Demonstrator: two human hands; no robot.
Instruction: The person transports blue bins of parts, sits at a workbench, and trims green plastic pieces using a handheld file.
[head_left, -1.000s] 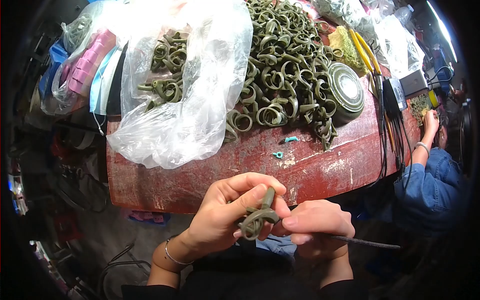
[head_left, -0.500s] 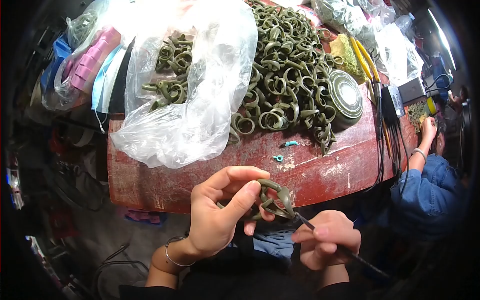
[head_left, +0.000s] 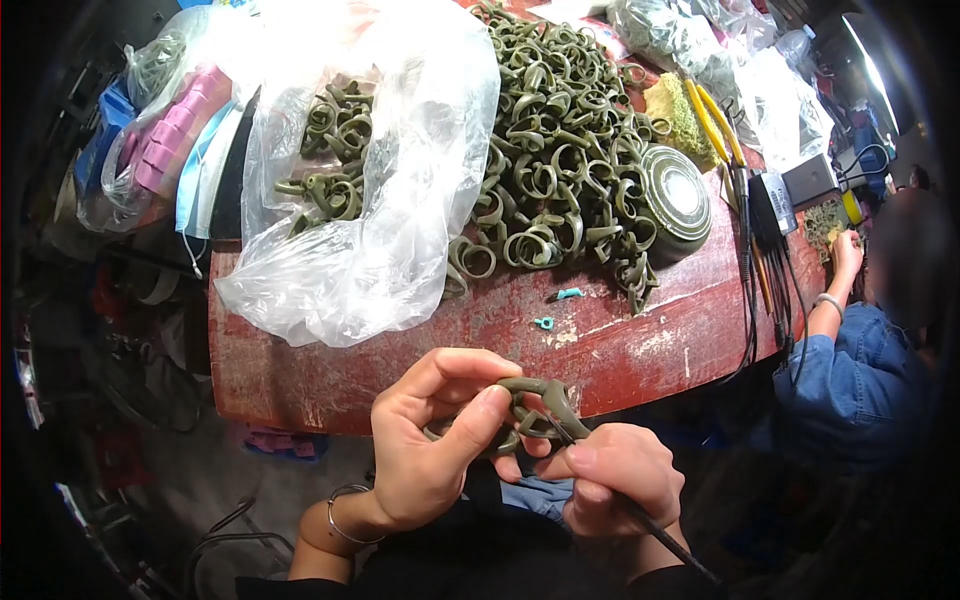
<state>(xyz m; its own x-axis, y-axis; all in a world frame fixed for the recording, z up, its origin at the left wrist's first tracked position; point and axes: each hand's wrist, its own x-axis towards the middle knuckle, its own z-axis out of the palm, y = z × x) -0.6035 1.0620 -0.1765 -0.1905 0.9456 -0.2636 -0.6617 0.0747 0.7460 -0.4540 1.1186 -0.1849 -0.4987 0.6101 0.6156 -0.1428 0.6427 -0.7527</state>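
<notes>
My left hand [head_left: 425,440] pinches a green piece with curved rings [head_left: 560,402] between thumb and fingers, in front of the table's near edge. Closed around a thin dark tool [head_left: 650,522] is my right hand [head_left: 622,475], close beside the piece. The tool's tip meets the piece's right side, and its tail runs down to the lower right. Beyond my hands, a large heap of similar green pieces [head_left: 560,150] lies on the red table [head_left: 400,375]. More such pieces [head_left: 335,195] rest on a clear plastic bag [head_left: 340,300] to the left.
Two small turquoise bits [head_left: 544,323] lie near the heap. A round green-rimmed container [head_left: 677,195], yellow-handled pliers [head_left: 712,120] and black cables [head_left: 765,250] are at the right. Farther right sits another person [head_left: 850,370] in a blue sleeve. Pink blocks [head_left: 180,130] and a face mask [head_left: 203,165] are left.
Over the last second the green piece was turned in my left hand. My right hand drew away from it, then came back with the tool's tip against the piece.
</notes>
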